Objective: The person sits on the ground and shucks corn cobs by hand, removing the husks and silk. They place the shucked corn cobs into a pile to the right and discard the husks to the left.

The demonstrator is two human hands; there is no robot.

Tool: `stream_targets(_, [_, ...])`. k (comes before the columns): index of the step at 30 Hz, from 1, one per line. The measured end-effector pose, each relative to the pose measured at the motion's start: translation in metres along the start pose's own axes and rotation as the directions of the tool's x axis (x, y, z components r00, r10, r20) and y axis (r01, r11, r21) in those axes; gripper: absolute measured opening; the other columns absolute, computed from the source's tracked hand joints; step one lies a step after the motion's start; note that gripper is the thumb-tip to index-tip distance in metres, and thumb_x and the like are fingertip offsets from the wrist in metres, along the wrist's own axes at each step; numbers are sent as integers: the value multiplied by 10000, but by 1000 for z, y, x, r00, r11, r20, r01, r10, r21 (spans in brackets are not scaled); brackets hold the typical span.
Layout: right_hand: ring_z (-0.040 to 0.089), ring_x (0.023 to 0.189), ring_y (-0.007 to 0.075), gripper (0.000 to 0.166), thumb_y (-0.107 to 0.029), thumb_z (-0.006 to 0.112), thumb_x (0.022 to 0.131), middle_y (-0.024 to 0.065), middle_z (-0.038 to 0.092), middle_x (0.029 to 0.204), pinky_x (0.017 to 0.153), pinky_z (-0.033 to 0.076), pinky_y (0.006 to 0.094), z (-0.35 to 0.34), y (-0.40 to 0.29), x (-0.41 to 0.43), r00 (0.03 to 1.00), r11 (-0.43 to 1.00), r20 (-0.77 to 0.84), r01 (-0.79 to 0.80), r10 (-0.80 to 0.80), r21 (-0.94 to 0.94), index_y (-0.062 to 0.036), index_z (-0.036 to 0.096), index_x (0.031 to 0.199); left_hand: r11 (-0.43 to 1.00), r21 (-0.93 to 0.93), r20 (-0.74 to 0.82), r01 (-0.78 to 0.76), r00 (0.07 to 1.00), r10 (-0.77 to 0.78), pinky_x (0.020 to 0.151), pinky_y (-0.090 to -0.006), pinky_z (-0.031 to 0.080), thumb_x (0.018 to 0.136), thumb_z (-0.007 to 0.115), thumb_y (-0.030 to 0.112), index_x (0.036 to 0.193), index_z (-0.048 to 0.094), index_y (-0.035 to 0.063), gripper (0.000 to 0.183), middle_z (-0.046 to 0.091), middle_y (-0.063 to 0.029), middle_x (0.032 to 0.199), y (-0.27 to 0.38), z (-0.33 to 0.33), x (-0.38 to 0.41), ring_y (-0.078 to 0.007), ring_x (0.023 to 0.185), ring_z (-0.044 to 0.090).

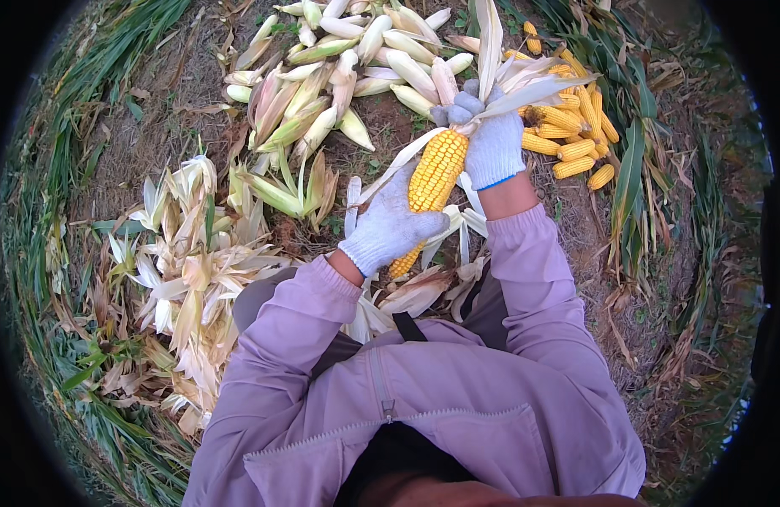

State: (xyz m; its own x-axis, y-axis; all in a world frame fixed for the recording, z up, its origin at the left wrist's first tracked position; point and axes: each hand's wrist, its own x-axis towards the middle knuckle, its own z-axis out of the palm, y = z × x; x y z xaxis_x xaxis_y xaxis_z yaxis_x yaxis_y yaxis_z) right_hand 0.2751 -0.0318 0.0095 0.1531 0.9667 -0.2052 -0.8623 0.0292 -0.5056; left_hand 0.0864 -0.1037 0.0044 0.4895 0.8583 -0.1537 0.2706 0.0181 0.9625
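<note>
Both of my hands wear white knit work gloves. My left hand [395, 222] is wrapped around a bare yellow corn cob [438, 170], its thumb across the lower kernels. At the cob's upper end, my right hand [491, 136] grips the peeled-back husk [523, 89] where it joins the base. Pale husk leaves fan out above and to the right of that hand. One husk strip [405, 155] hangs from the base toward my left hand. The palm side of my left hand is hidden behind the cob.
Ahead lies a pile of unpeeled corn ears [358, 63]. Husked yellow cobs [570, 123] are heaped at the right. A mound of stripped husks [193, 272] lies at the left, with more husks [421, 291] between my knees. Cut green corn stalks [637, 158] border the dry ground.
</note>
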Motion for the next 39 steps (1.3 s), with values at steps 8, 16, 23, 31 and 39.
stream_targets(8, [400, 509, 132, 326, -397, 400, 1044, -51, 377, 609, 790, 521, 416, 4, 2, 23, 993, 933, -100, 98, -67, 347, -147, 473, 848, 522, -823, 206, 223, 974, -92, 710, -367, 604, 811, 730, 162, 1295, 496, 45, 550, 643, -113, 984, -13, 22, 1, -225, 799, 683])
stream_targets(16, [576, 729, 243, 395, -361, 377, 1039, 6, 499, 636, 755, 548, 441, 2, -26, 43, 955, 899, -248, 247, -163, 361, -112, 524, 770, 206, -965, 200, 160, 962, 186, 732, -415, 616, 816, 781, 405, 1473, 418, 41, 834, 663, -153, 1043, -6, -14, -11, -274, 845, 707])
stream_targets(23, [628, 1057, 286, 477, -352, 633, 980, 142, 628, 1228, 944, 531, 408, -75, 83, 65, 984, 885, -171, -28, -58, -466, -43, 557, 1334, 67, -989, -119, -131, 979, 165, 815, -496, 611, 933, 585, 633, 1344, 536, 41, 722, 688, -189, 1096, 5, -62, 1, -328, 900, 716])
stream_targets(31, [685, 1075, 321, 430, -329, 610, 984, 175, 714, 1175, 979, 512, 386, 26, 99, -17, 695, -226, 350, 592, 628, -774, -33, 617, 1295, 221, -897, -385, -384, 922, 39, 899, -493, 576, 969, 457, 704, 1351, 528, 78, 736, 672, -169, 1153, 11, -107, 10, -328, 1019, 679])
stream_targets(39, [576, 1245, 187, 584, -357, 512, 1059, 129, 576, 1388, 1040, 480, 327, 32, 86, -36, 814, 681, 401, 9, 421, -732, 14, 414, 1499, 244, -848, -502, -471, 861, -84, 881, -405, 562, 1043, 514, 499, 1333, 541, 38, 545, 671, -104, 1140, 11, -95, 25, -226, 1011, 662])
